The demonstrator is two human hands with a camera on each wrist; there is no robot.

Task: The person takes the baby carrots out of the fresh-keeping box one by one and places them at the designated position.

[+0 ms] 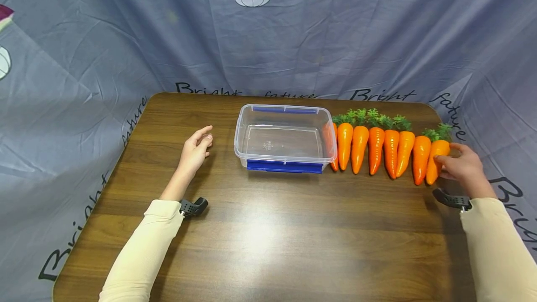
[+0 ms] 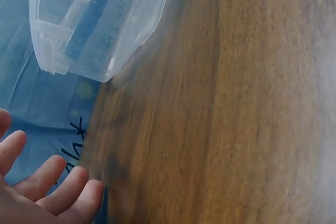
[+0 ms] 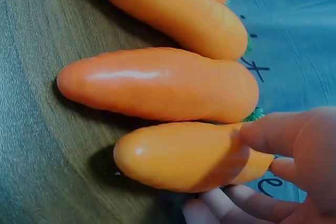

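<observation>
At the right end of a row of carrots, my right hand (image 1: pixel 463 164) pinches the last carrot (image 1: pixel 437 160) between thumb and fingers. The right wrist view shows the thumb on top of this carrot (image 3: pixel 181 156) near its thick end, with fingers along its far side. Beside it lies another carrot (image 3: pixel 163 85), untouched. My left hand (image 1: pixel 196 149) hovers over the table left of a clear plastic box (image 1: pixel 286 158), holding nothing. In the left wrist view its fingers (image 2: pixel 65 190) are spread and relaxed, apart from the box (image 2: pixel 105 51).
Several more carrots (image 1: pixel 376 150) with green tops (image 1: pixel 372 116) lie side by side right of the box, the nearest partly behind its wall. The box has blue clips (image 1: pixel 284 167) and no lid on it. A grey curtain (image 1: pixel 268 50) hangs behind the wooden table (image 1: pixel 260 227).
</observation>
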